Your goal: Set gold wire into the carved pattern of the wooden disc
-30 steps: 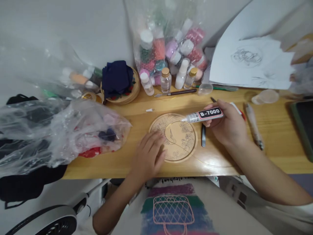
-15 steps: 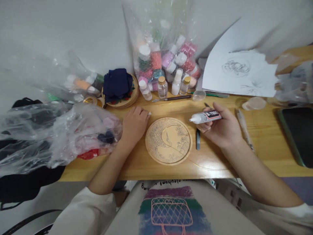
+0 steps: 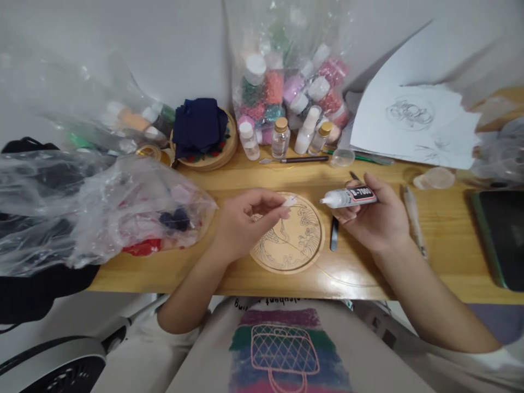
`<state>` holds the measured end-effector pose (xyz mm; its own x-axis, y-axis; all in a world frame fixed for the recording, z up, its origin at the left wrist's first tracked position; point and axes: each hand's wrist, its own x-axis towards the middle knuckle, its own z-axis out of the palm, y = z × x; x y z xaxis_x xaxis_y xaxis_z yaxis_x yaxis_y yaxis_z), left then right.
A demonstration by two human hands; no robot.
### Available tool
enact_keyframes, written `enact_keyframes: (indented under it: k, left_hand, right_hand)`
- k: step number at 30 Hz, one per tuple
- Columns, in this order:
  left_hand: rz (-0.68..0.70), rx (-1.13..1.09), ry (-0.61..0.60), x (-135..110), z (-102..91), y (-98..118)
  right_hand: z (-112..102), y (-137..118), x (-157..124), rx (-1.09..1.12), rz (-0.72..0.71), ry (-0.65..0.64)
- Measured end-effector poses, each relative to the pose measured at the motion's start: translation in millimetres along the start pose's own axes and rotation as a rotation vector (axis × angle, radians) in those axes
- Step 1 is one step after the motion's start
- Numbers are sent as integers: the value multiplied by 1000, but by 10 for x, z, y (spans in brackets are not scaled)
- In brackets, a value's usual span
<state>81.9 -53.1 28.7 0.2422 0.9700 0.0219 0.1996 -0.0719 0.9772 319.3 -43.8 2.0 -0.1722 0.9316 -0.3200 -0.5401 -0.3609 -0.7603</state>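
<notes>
My right hand (image 3: 380,221) is wrapped round a tube of B-7000 glue (image 3: 346,197), its bare nozzle pointing left. Between thumb and fingertips, my left hand (image 3: 248,221) pinches a small white cap (image 3: 290,201), held over the round wooden board (image 3: 301,248). Line drawings of a long-beaked bird, waves and flowers cover the board; my left hand hides its upper left part. Close to the board's right edge lies a dark metal tool (image 3: 334,236), partly hidden under my right hand.
Small bottles (image 3: 280,137) and a slim dark-handled tool (image 3: 305,160) lie behind the board, before bagged jars (image 3: 274,90). Plastic bags (image 3: 164,202) fill the left side. Folded navy cloth (image 3: 198,131) rests on round wood. A pen (image 3: 415,221) and phone (image 3: 501,234) lie right.
My left hand has lifted off the table and moved right over the board, with the small white cap. My right hand still holds the glue at nearly the same place. The view has shifted slightly.
</notes>
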Motion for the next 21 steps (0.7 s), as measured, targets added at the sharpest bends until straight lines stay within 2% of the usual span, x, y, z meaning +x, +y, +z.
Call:
enact_keyframes:
  k: [4,8,14,21]
  left_hand:
    - [-118,-268,-63,34,43,-29]
    - [-132,-448,-28,62,84,-56]
    - [-106,-573,-26,50,134,-85]
    - [-98,-601,-52,28,133,-53]
  right_hand:
    - [11,5,-4,20,3,-31]
    - [14,15,-5,19,22,-24]
    - [31,27,-6,-27,27,16]
    - [46,44,0,-48,30,30]
